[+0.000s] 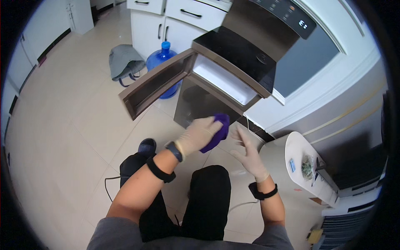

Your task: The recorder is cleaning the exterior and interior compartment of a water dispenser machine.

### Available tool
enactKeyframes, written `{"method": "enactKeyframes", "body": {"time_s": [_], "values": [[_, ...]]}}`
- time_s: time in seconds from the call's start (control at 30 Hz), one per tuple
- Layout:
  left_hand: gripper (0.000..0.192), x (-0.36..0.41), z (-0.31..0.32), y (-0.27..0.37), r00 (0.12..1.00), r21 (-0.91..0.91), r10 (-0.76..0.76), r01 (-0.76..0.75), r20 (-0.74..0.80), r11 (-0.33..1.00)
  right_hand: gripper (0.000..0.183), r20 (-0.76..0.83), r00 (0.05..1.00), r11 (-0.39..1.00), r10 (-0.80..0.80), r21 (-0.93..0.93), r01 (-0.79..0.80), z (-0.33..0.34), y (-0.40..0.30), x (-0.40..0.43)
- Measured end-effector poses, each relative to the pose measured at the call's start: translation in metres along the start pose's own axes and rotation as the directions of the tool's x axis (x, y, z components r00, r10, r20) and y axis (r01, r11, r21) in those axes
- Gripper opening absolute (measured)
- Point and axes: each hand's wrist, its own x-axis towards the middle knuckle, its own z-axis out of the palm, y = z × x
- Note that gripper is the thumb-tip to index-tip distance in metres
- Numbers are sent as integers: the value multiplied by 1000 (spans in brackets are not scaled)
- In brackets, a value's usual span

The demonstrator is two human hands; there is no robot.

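A purple cloth (219, 134) is held in my left hand (200, 132), which wears a pale glove, in front of the lower panel of a brown water dispenser (203, 100). My right hand (248, 150), gloved as well, is raised to the right of the cloth with its fingers apart and nothing in it. The dispenser's framed door (156, 81) stands swung out to the left, and the white compartment (225, 79) behind it shows. A dark glossy top surface (234, 53) lies above that compartment.
A blue water jug (162, 57) stands behind the door, beside a grey bag (125, 61) on the tiled floor. White cabinets (187, 23) are at the back. To the right stands a white rounded stand (297, 147) bearing a bagged plant (307, 167). A cable lies near my legs.
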Motion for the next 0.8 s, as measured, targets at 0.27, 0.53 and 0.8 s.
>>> {"method": "enactKeyframes", "body": {"time_s": [0.27,0.53,0.8], "values": [[30,-15,-26,14,995,589,-99,69,20,805,56,234,942,823,242,464,-327,46,-27,61],[26,-17,-33,-5,970,300,167,-215,178,929,54,259,963,872,73,453,-188,43,-63,64],[35,-12,-61,-5,959,72,58,-80,276,994,51,470,799,824,375,226,-519,27,-78,60]]}}
